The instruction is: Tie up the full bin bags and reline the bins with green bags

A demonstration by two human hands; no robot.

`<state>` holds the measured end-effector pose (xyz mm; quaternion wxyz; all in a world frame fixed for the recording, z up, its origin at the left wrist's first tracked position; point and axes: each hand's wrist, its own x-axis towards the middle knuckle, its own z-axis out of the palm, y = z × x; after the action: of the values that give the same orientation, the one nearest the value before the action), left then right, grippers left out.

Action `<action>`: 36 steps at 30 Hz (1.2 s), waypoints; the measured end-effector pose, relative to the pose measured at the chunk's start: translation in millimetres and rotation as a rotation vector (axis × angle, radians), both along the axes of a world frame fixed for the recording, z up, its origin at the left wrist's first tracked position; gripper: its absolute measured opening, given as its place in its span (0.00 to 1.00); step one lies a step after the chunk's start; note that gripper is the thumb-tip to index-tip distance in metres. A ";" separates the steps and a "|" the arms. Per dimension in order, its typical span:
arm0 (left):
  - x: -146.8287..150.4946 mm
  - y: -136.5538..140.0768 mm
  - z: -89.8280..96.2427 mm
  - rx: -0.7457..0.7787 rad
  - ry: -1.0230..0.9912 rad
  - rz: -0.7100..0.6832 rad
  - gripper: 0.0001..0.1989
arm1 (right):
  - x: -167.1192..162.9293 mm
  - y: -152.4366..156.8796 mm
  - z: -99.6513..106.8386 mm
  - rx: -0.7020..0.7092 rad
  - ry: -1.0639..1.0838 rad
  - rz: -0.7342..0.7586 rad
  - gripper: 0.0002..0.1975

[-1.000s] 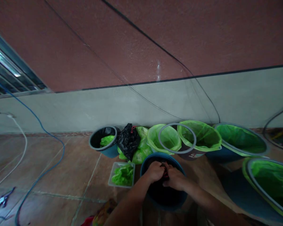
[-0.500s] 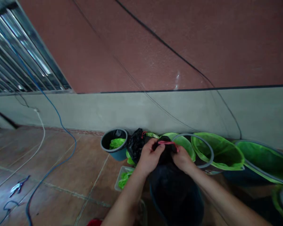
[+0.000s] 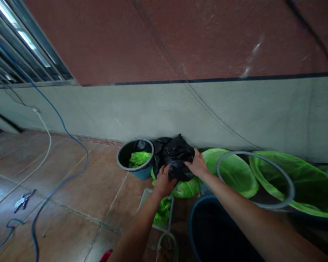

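Observation:
A tied-up, shiny black plastic bag (image 3: 177, 156) rests low against the wall, beside another black bag (image 3: 159, 147). My left hand (image 3: 164, 181) grips its lower left side with bent fingers. On the right side of the bag is my right hand (image 3: 198, 165), its thumb and fingers taking hold of the plastic. Light green material (image 3: 186, 188) shows under the bag. Close below my right forearm stands a dark blue bucket (image 3: 198, 218), its inside dark.
Left of the bags, a lined bucket (image 3: 140, 173) holds green material (image 3: 139, 159). A clear container (image 3: 166, 227) with green pieces sits below. A grey ring (image 3: 291, 189) lies over green mesh covers (image 3: 232, 171) at right. Pliers (image 3: 23, 201) and a blue cable (image 3: 71, 185) are on the tiles.
Both hands have moved left and away from over the dark bucket, carrying the black bag to the wall beside the other bag. The pink tie no longer shows. The view has shifted.

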<state>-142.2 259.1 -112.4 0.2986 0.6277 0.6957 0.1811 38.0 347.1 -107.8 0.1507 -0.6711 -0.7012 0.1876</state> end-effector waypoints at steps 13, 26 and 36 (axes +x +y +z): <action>-3.4 63.1 -100.9 -0.097 0.270 -0.101 0.41 | -62.9 57.1 -92.4 -0.213 -0.198 0.143 0.42; -77.3 27.8 -109.0 0.130 -0.210 0.244 0.23 | -77.3 36.9 -45.2 0.054 -0.214 0.129 0.39; -70.3 -89.9 -132.5 -0.090 -0.174 0.849 0.30 | -154.6 -108.7 -109.1 -0.502 -0.226 0.726 0.17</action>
<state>-212.5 169.2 -244.8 0.2822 0.2546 0.8716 0.3097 -116.6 238.5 -216.9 -0.1696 -0.4141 -0.8359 0.3179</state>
